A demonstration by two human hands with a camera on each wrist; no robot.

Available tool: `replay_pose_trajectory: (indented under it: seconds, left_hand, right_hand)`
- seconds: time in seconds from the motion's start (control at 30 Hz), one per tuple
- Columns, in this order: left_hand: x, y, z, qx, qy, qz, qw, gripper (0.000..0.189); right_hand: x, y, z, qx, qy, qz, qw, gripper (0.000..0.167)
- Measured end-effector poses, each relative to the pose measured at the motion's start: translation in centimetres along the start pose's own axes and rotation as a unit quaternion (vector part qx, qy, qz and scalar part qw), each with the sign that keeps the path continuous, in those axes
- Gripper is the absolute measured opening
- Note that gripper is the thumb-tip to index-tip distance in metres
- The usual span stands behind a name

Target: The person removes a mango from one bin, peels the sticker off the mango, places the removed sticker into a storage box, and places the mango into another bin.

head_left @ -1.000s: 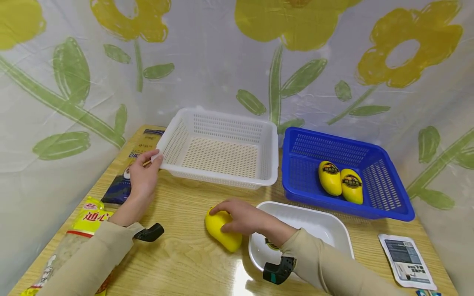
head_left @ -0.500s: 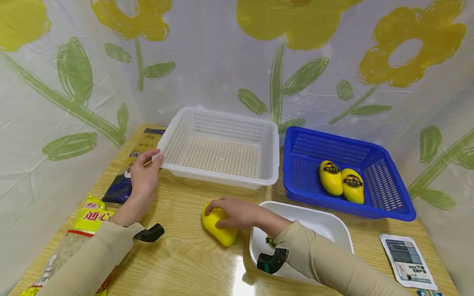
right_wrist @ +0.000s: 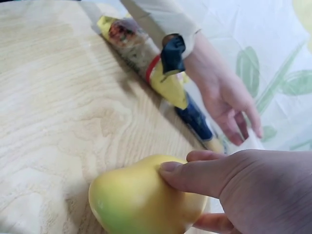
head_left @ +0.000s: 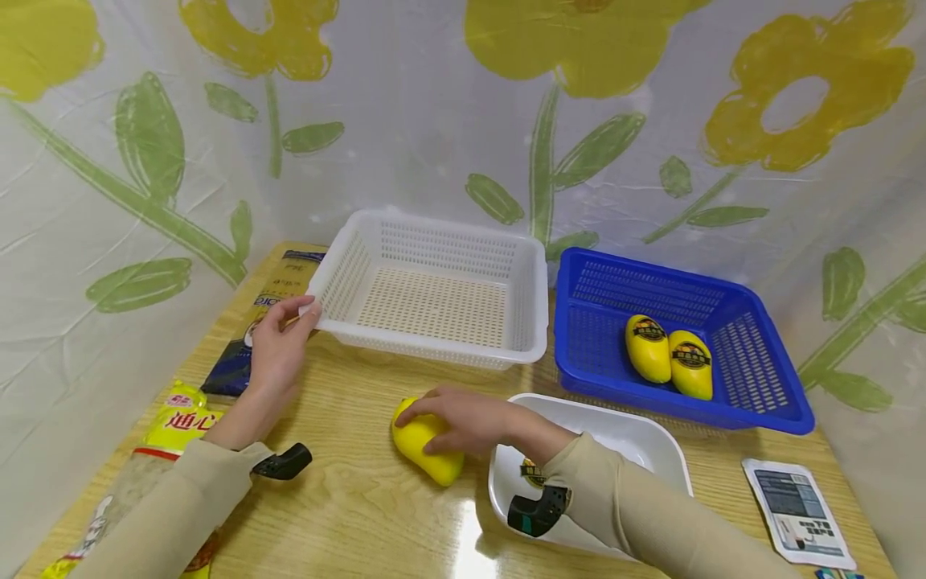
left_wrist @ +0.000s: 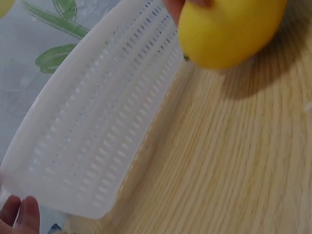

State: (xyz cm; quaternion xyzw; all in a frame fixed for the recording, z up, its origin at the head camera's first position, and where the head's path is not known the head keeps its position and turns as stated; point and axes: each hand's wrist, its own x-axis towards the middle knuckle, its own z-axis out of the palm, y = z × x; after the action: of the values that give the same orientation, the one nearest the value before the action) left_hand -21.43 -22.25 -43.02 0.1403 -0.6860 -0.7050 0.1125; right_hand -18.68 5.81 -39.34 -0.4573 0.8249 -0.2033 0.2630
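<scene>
My right hand [head_left: 466, 422] grips a yellow mango [head_left: 434, 457] over the wooden table, thumb on one side and fingers on the other. In the right wrist view the mango [right_wrist: 136, 195] shows a greenish patch at one end. My left hand [head_left: 278, 354] pinches the near left corner of the white plastic basket [head_left: 427, 342], which has nothing in it. The left wrist view shows the fingertips [left_wrist: 29, 214] right at that corner. Under my right wrist, a white dish [head_left: 680, 458] holds a fruit with a dark label [head_left: 533, 473], mostly hidden by the arm.
Two labelled mangoes [head_left: 669, 354] lie in a blue basket [head_left: 615, 394] at the back right. A white and grey pouch [head_left: 798, 512] is on the right side. Along the left edge lie a yellow food bag [head_left: 155, 450] and a dark blue packet [head_left: 231, 366].
My right hand and the mango have shifted slightly left and away from the white dish. My left hand stays at the white basket's corner.
</scene>
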Motion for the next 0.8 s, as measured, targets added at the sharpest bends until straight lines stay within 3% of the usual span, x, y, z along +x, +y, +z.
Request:
replay_pose_trajectory:
  seconds: [0.17, 0.3, 0.43, 0.57, 0.8]
  left_hand:
    - [0.1, -0.1, -0.7, 0.006, -0.044, 0.01, 0.999, 0.049]
    - [0.2, -0.2, -1.1, 0.0, -0.061, 0.017, 0.998, 0.051]
    - [0.3, -0.3, -1.2, -0.016, -0.065, 0.02, 0.9976, 0.051]
    - [0.4, -0.4, -1.3, 0.002, -0.063, 0.017, 0.9978, 0.052]
    - [0.5, -0.5, -1.5, 0.011, -0.065, 0.013, 0.9977, 0.052]
  right_hand:
    - [-1.5, -0.1, -0.7, 0.059, 0.011, 0.009, 0.9981, 0.044]
    - [-2.7, -0.3, -1.7, 0.096, 0.031, -0.005, 0.9949, 0.044]
    - [-4.0, -0.6, -2.8, 0.117, 0.054, -0.026, 0.9913, 0.043]
    - [-5.3, -0.6, -3.7, 0.138, 0.075, -0.026, 0.9873, 0.043]
    - [-7.4, 0.0, -5.2, 0.221, 0.122, 0.011, 0.9676, 0.047]
